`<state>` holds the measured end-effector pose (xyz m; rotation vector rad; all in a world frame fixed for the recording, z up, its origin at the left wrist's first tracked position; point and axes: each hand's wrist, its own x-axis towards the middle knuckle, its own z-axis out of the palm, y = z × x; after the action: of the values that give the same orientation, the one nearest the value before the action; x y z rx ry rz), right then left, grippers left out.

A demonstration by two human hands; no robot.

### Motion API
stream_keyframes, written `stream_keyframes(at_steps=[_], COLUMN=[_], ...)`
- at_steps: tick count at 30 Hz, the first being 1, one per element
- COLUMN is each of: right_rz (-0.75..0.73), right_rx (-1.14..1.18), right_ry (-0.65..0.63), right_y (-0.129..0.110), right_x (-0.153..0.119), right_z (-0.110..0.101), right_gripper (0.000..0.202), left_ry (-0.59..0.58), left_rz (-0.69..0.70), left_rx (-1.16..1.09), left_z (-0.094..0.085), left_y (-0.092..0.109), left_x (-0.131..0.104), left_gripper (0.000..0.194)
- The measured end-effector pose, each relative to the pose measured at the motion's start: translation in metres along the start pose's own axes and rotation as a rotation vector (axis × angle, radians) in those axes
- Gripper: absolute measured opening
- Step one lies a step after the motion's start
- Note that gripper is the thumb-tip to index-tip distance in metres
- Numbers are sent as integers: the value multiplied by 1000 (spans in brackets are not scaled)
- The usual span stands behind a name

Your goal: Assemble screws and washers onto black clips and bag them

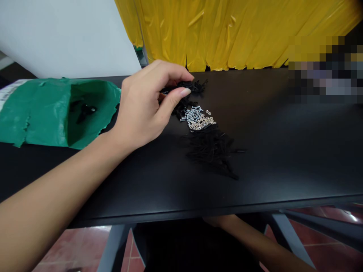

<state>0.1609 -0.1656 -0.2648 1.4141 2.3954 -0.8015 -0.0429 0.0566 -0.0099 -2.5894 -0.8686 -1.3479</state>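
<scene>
My left hand point(144, 105) reaches over the far side of the dark table, its fingers curled round small black pieces point(195, 87) at a pile there. The thumb lies along the near side of these pieces; the other fingertips are partly hidden. Just right of the hand are small silver screws point(193, 113) and a cluster of metal washers point(200, 122). Nearer to me lies a loose heap of thin black pieces point(211, 151). My right hand point(217, 220) is down at the table's front edge, mostly under it, with its fingers hidden.
An open green plastic bag point(36, 113) lies at the left, with a black part point(85, 111) inside. Yellow plastic sheeting point(215, 34) hangs behind the table point(283, 151), beside a white panel point(65, 34). Grey table legs point(292, 238) stand below on red floor tiles.
</scene>
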Motion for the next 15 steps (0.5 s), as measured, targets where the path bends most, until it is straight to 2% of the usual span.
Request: stream_keyframes(at_steps=[3, 7, 11, 15], right_rz=[-1, -4, 22, 59], right_rx=[-19, -32, -22, 5], right_ry=[-1, 23, 107, 222], right_y=[2, 2, 3, 7], right_x=[2, 6, 9, 3], right_z=[5, 13, 18, 19], right_gripper=[36, 38, 40, 35], left_ry=[-29, 14, -29, 9], left_rz=[-8, 36, -11, 2], left_rx=[23, 21, 23, 2], left_z=[-2, -3, -4, -4], left_y=[3, 4, 5, 3], left_x=[1, 2, 2, 1], left_gripper=[15, 15, 17, 17])
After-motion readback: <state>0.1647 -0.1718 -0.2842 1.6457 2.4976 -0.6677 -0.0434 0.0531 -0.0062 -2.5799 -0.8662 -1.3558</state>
